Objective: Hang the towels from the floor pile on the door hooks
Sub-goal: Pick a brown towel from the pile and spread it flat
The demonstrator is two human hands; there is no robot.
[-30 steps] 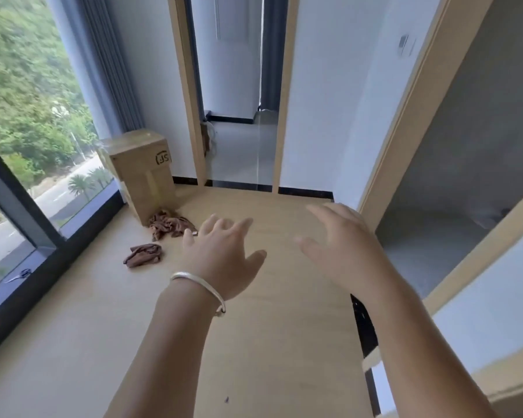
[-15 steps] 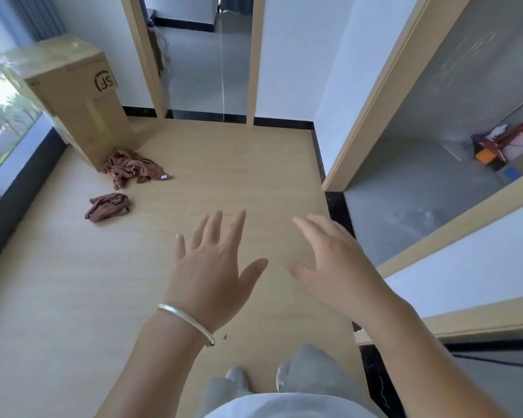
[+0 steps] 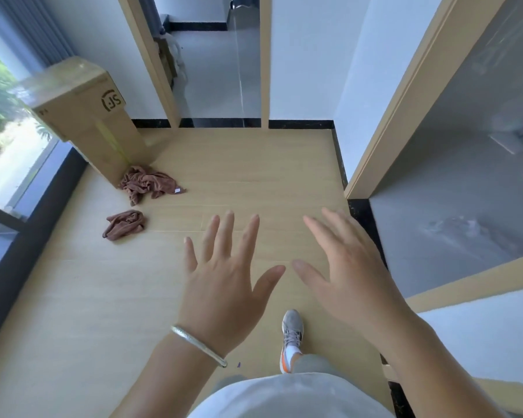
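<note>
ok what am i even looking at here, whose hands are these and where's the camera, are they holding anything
There is no machine here. A person wears a wide-angle camera on the head, looking forward and down, so you see their own arms from above. The left hand, with a silver bracelet on its wrist, and the right hand are both spread open over the wooden floor and hold nothing. One shoe shows below them. On the floor to the left lie two crumpled brown towels: the larger towel against a cardboard box, and the smaller towel nearer the person. No door hooks are visible in this picture.
</note>
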